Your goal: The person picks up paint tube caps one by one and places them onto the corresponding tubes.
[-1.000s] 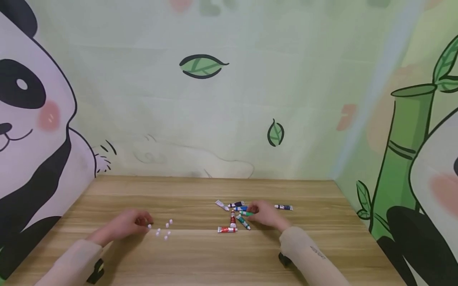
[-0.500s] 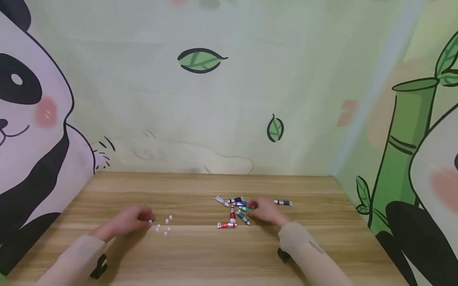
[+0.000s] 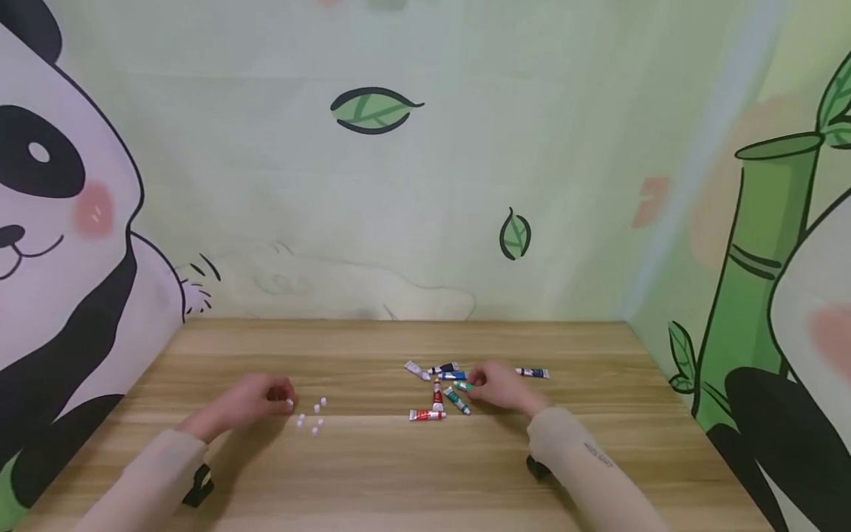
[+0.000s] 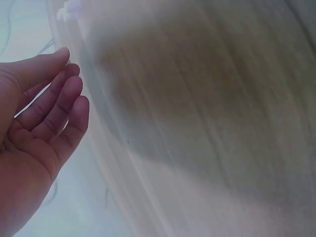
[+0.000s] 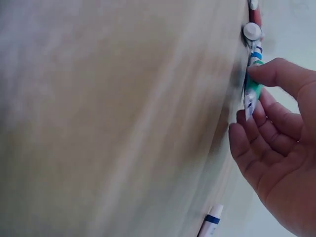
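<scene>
My left hand (image 3: 255, 399) is just over the wood table at left, fingers curled. In the head view its thumb and fingertips pinch a small white piece (image 3: 289, 403); the left wrist view hides it. Several more small white pieces (image 3: 316, 408) lie right of that hand, also showing blurred as white pieces (image 4: 70, 10). My right hand (image 3: 501, 386) pinches a green paint tube (image 5: 254, 88) between thumb and forefinger. Around its fingertips lie a blue paint tube (image 3: 453, 376), a teal tube (image 3: 456, 401), a dark red tube (image 3: 437, 397) and a bright red tube (image 3: 428, 415).
A silvery tube (image 3: 417, 370) and a dark tube (image 3: 443, 368) lie behind the cluster. Another dark blue tube (image 3: 532, 373) lies apart, right of my right hand. The wood table (image 3: 372, 480) ends against a printed panda backdrop (image 3: 372, 207).
My left hand has risen slightly and shifted right, carrying the white piece off its spot. My right hand stays at the green tube with little movement. The head view has shifted a little.
</scene>
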The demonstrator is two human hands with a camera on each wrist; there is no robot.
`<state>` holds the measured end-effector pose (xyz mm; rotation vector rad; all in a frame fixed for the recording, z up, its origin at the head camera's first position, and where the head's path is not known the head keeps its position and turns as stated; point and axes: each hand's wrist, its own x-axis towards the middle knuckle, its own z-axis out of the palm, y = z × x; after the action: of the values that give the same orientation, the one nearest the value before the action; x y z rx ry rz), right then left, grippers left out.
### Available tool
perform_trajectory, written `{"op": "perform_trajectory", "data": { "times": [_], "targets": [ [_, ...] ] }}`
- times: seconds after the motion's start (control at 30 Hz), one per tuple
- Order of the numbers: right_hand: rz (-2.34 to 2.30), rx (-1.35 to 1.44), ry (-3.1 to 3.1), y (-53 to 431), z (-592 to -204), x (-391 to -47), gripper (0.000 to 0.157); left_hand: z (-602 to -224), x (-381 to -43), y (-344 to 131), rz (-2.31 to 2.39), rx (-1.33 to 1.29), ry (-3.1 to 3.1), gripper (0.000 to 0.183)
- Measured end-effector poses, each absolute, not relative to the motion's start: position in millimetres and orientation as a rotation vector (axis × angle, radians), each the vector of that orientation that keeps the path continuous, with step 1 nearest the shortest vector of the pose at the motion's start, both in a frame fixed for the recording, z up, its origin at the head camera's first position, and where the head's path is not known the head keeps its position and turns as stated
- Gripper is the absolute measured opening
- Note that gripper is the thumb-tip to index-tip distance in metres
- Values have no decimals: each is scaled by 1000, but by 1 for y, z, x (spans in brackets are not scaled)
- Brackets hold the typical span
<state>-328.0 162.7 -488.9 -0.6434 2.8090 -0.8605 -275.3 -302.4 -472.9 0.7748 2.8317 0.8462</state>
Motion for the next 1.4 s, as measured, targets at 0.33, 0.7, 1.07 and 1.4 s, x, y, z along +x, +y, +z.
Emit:
{"op": "perform_trajectory", "data": {
  "times": [0.33,0.7,1.07,1.4],
  "targets": [
    [-1142,-637,2791,177,-446,-334,15,-440,-284,-275,892,811,2852,6],
    [-1278,-797,2887,173,-395,-325,16,-376,-283,-239,1071,802,2922,9],
    [-1327,-948,2902,162,-365,-311,15,-350,-274,-219,1294,766,2881,21],
    [-1367,-1180,2909,139,-336,-270,16,-334,-244,-184,1645,773,2764,27]
  ]
}}
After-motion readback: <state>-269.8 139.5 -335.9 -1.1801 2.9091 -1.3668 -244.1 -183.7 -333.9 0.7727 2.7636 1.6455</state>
